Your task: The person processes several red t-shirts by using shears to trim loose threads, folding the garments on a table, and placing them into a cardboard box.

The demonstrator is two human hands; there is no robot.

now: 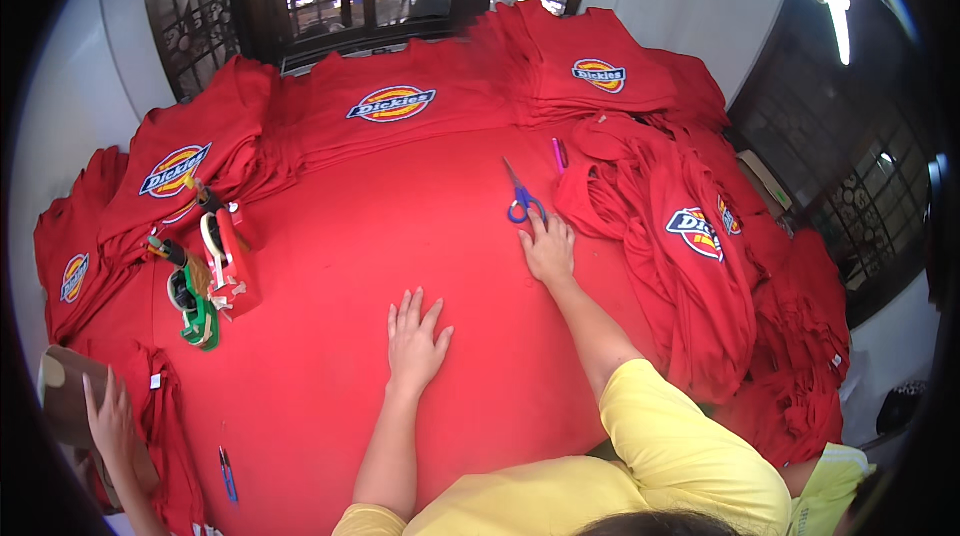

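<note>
My left hand (415,344) lies flat on the red cloth surface (330,336), its fingers spread and nothing in it. Farther right, my right hand (550,251) reaches forward with its fingers stretched out. Its fingertips are at the handles of blue-handled scissors (522,204), which lie with the blades pointing away from me. Whether the fingers press on the handles or only touch them, I cannot tell. Just beyond, a pink pen-like item (558,154) rests beside a heap of bunched red shirts (650,206).
Stacks of red shirts (330,131) with printed badges line the far side. Red (235,266) and green (203,321) tape dispensers stand left, with blue thread snips (228,476) nearer. Another person's hand (112,421) touches a brown box-like object (68,396). Another person's yellow-green sleeve (830,486) shows lower right.
</note>
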